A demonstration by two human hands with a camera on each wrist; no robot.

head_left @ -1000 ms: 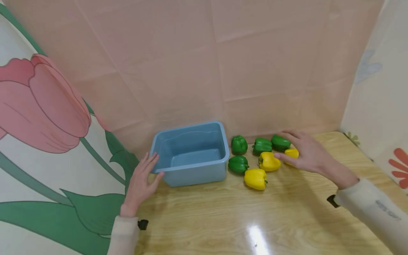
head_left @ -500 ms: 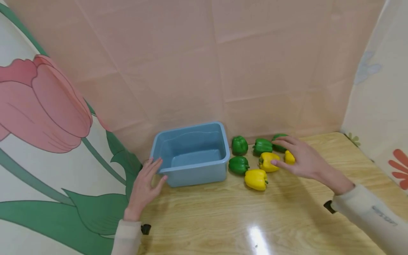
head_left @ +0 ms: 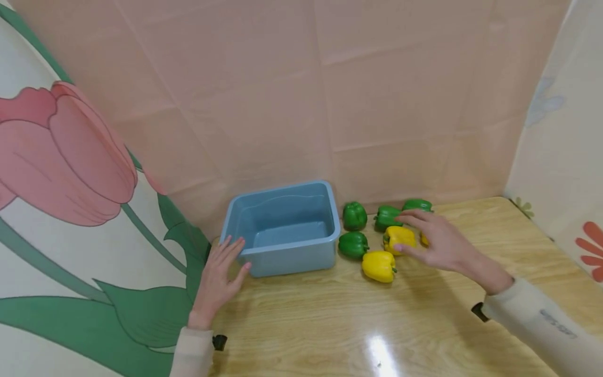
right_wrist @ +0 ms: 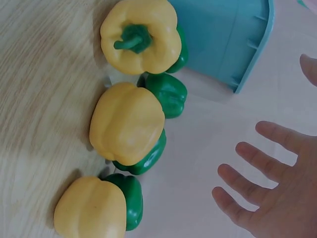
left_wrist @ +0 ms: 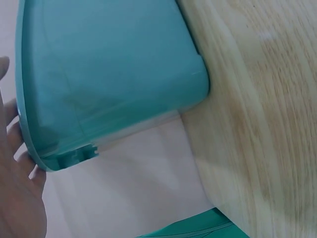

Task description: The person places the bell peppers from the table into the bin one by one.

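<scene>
My left hand (head_left: 219, 280) rests at the front left corner of a blue plastic bin (head_left: 289, 256), its fingers on the rim; the left wrist view shows those fingers along the rim edge. Inside, the bin holds nothing. My right hand (head_left: 440, 241) hovers with spread fingers over the right side of a group of bell peppers. Beneath its thumb sits a yellow bell pepper (head_left: 399, 238), and another yellow bell pepper (head_left: 379, 266) lies nearer the front. A third yellow one (right_wrist: 91, 208) is mostly hidden by the hand in the head view. Nothing is in the right hand.
Several green bell peppers, such as one by the bin (head_left: 353, 245) and one at the back (head_left: 417, 204), lie among the yellow ones. The wooden table (head_left: 306, 324) meets a pink-covered wall (head_left: 264, 104) behind. A tulip mural (head_left: 85, 157) borders the left.
My right hand has drifted left and slightly down over the peppers, uncovering the back green one and covering more of the right yellow one. The left hand has shifted slightly right at the bin's corner.
</scene>
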